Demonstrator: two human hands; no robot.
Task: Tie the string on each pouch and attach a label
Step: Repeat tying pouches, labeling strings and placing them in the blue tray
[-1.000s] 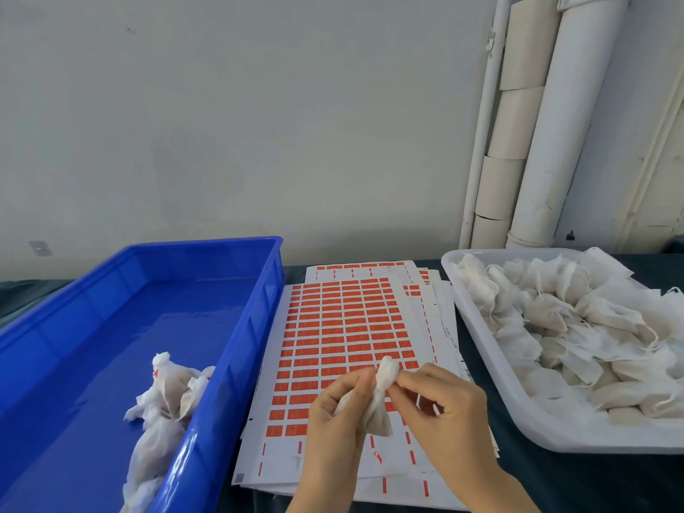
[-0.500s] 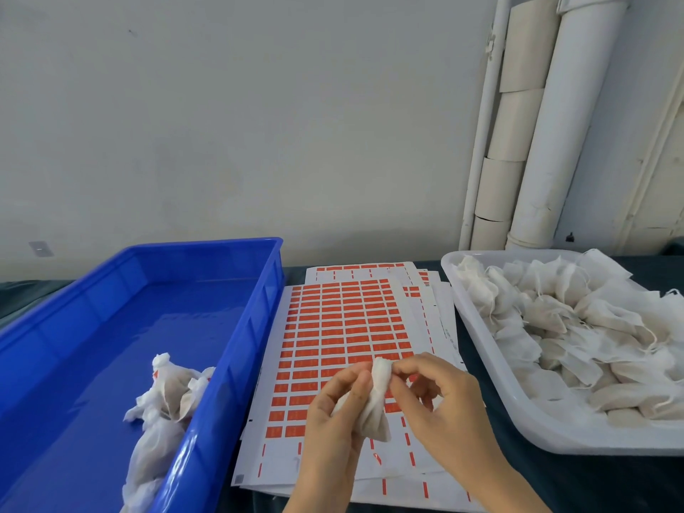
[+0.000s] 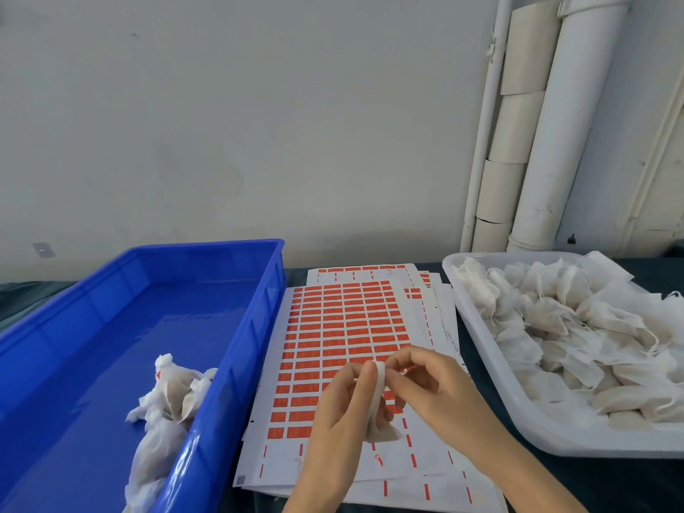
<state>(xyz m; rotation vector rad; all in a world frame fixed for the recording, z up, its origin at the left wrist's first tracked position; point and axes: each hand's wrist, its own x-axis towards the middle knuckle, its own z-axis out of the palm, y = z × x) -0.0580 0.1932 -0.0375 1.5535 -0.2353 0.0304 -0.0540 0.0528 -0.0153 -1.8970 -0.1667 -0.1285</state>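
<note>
**A:** Where was the pouch at that moment?

**B:** Low in the frame, just right of centre. The pouch hung between both hands above the label sheets, clear of the worktop. The left hand gripped its gathered body with fingers curled round it. The right hand pinched the neck at the top between thumb and fingertips.

**A:** And the string?

**B:** It was too fine to make out. I judged the tying was under way, and I saw no label on the pouch.

**A:** How would you have done that step well?

**B:** I'd have kept the left grip just under the neck so the gathers couldn't spread. I'd have drawn the knot snug against the fabric, pulling along the string rather than sideways, since thin cloth like that might tear. The red labels lay right beneath the hands for peeling afterwards.

**A:** Then where would it go?

**B:** Probably into the blue tray at lower left, where a few tied pouches lay. The white tray at right held the heap of pouches waiting.
</note>
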